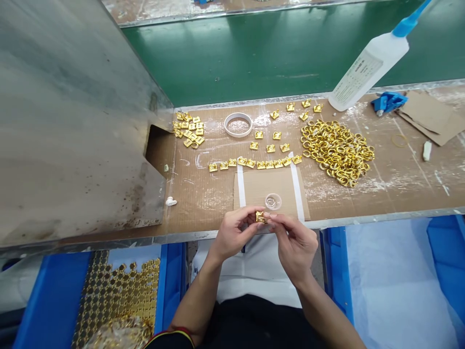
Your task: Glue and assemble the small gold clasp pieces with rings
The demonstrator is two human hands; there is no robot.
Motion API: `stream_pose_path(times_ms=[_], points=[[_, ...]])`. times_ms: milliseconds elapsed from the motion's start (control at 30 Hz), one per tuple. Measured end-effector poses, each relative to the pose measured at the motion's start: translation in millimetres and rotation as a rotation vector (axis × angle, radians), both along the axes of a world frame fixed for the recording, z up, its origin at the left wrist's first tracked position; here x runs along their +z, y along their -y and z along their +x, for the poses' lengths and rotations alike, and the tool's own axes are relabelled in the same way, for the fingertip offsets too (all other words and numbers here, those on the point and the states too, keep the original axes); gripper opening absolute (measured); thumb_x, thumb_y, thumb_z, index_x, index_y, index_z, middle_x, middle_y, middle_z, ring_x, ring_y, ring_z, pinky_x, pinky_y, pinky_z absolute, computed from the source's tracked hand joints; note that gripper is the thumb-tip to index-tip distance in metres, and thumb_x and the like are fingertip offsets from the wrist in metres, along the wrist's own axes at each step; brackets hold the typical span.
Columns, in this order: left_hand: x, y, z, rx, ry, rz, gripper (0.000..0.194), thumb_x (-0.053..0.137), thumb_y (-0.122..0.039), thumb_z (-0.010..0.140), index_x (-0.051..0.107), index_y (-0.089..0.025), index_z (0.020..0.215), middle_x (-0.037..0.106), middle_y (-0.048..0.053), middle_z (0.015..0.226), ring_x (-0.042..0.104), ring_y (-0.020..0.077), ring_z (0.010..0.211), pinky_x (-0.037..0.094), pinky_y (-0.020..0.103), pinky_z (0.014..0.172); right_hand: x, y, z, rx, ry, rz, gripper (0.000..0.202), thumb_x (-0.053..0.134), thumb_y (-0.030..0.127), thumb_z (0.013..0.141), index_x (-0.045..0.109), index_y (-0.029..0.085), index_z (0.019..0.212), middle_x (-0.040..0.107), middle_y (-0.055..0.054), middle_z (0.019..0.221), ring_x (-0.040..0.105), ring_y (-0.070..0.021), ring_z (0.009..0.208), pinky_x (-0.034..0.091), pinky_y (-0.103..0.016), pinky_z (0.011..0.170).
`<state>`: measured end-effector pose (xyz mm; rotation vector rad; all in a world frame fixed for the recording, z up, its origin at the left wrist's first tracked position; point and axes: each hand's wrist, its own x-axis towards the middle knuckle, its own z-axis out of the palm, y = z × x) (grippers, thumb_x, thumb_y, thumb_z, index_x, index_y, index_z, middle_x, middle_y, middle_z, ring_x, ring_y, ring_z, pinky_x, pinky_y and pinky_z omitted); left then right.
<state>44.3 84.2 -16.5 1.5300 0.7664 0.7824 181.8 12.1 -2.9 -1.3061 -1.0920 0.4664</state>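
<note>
My left hand (236, 230) pinches a small gold square-faced ring (260, 216) between thumb and forefinger, above the front edge of the bench. My right hand (296, 242) is closed in a pinch at the ring's right side; what lies between its fingertips is too small to make out. Just beyond the fingers, a small clear round dish (273, 201) rests on a cardboard pad (267, 186) with two white tape strips. Past the pad runs a curved row of similar gold pieces (269, 165). To the right lies a heap of gold rings (337, 150).
A white tape roll (238, 125) and a cluster of gold pieces (189, 130) lie back left. A blue-tipped bottle (368, 72) stands back right near a blue tool (388, 102). A metal housing (80, 121) walls the left. Blue bins (172, 276) flank my lap.
</note>
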Motion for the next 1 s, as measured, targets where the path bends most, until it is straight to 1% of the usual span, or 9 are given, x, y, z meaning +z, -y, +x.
stream_pose_path(times_ms=[200,400,533,633,733,833,1000], points=[[-0.5,0.1,-1.0,-0.005,-0.009,-0.008,0.033,0.069,-0.033,0.092,0.073,-0.010,0.116,0.070,0.006,0.079,0.062,0.0123,0.067,0.050,0.020,0.061,-0.5,0.9,-0.1,0.006,-0.033,0.006,0.024,0.068,0.007,0.096,0.077,0.026,0.105,0.079,-0.001,0.097,0.077,-0.0196,0.086,0.067,-0.029,0.075],[0.9,-0.3,-1.2,0.003,0.011,-0.024,0.033,0.069,-0.033,0.092,0.073,-0.010,0.116,0.070,0.007,0.080,0.062,0.0126,0.068,0.051,0.020,0.062,1.4,-1.0,0.6,0.007,-0.020,0.000,0.020,0.068,0.010,0.096,0.077,0.026,0.103,0.079,-0.002,0.095,0.077,-0.0204,0.083,0.068,-0.031,0.074],[0.7,0.1,-0.9,0.005,0.013,-0.042,0.035,0.069,-0.035,0.091,0.074,-0.010,0.115,0.070,0.007,0.080,0.063,0.0130,0.068,0.051,0.021,0.061,0.9,-1.2,1.1,0.020,-0.039,-0.009,0.023,0.068,0.008,0.096,0.077,0.027,0.105,0.079,0.000,0.098,0.077,-0.0186,0.085,0.067,-0.028,0.077],[1.1,0.4,-0.9,0.002,0.028,-0.063,0.035,0.069,-0.034,0.091,0.073,-0.010,0.116,0.072,0.009,0.085,0.065,0.0136,0.071,0.052,0.021,0.064,0.8,-0.7,1.5,0.021,-0.051,-0.026,0.024,0.068,0.007,0.096,0.077,0.027,0.106,0.079,0.000,0.098,0.077,-0.0177,0.085,0.066,-0.026,0.077],[1.4,0.9,-0.8,-0.003,0.042,-0.091,0.036,0.069,-0.034,0.091,0.072,-0.009,0.117,0.073,0.010,0.087,0.066,0.0143,0.074,0.054,0.022,0.066,1.6,-0.2,1.6,0.020,-0.054,-0.035,0.023,0.068,0.008,0.096,0.078,0.026,0.106,0.079,0.000,0.097,0.077,-0.0185,0.084,0.067,-0.028,0.077],[0.8,1.1,-0.6,-0.004,0.036,-0.102,0.037,0.069,-0.036,0.092,0.072,-0.009,0.117,0.072,0.009,0.085,0.065,0.0140,0.071,0.054,0.022,0.065,1.6,0.1,1.1,0.023,-0.066,-0.039,0.021,0.068,0.009,0.096,0.078,0.026,0.105,0.080,-0.001,0.097,0.077,-0.0199,0.084,0.067,-0.030,0.076],[-1.5,1.7,-1.2,-0.012,0.037,-0.105,0.038,0.068,-0.038,0.092,0.072,-0.010,0.117,0.073,0.010,0.087,0.066,0.0149,0.073,0.055,0.022,0.067,-1.8,0.4,0.8,-0.007,-0.077,-0.055,0.018,0.069,0.012,0.096,0.079,0.025,0.103,0.080,-0.002,0.095,0.077,-0.0211,0.080,0.068,-0.031,0.073]])
